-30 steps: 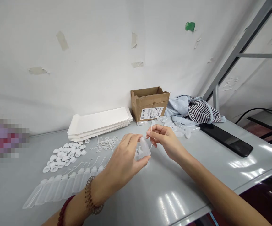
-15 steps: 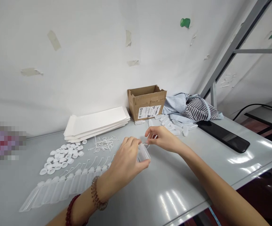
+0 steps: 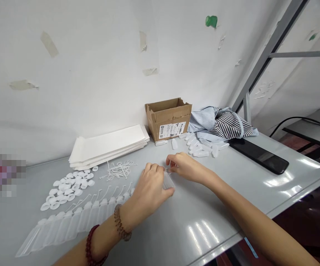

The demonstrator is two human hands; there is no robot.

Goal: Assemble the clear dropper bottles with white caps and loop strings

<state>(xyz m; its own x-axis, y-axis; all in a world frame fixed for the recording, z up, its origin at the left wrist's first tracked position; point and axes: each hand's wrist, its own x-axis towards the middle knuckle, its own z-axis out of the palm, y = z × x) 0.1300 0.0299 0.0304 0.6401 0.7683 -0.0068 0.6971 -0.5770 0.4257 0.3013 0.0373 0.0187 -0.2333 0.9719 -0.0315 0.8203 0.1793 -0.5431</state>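
My left hand (image 3: 151, 190) is closed round a small translucent plastic bottle (image 3: 169, 181), thumb on its near side. At the bottle's top, the curled fingers of my right hand (image 3: 184, 167) pinch a thin white plastic ring strap (image 3: 169, 171), partly hidden by the fingertips. Left of my left wrist lies a row of similar bottles (image 3: 72, 224) with white tops and thin straps sticking out. Beyond them are a heap of white caps (image 3: 70, 187) and a tangle of loose white ring straps (image 3: 120, 170).
A stack of white paper sheets or sleeves (image 3: 110, 146) lies by the wall. An open cardboard box (image 3: 169, 120) stands at the back, with loose translucent bottles (image 3: 200, 147) before it. Striped and blue cloth (image 3: 229, 123) and a black phone (image 3: 259, 156) lie right on the grey table (image 3: 204, 214).
My right hand has come closer to the bottle's top, its fingers now bent in against it. My left hand keeps its hold. The whole view has shifted slightly.
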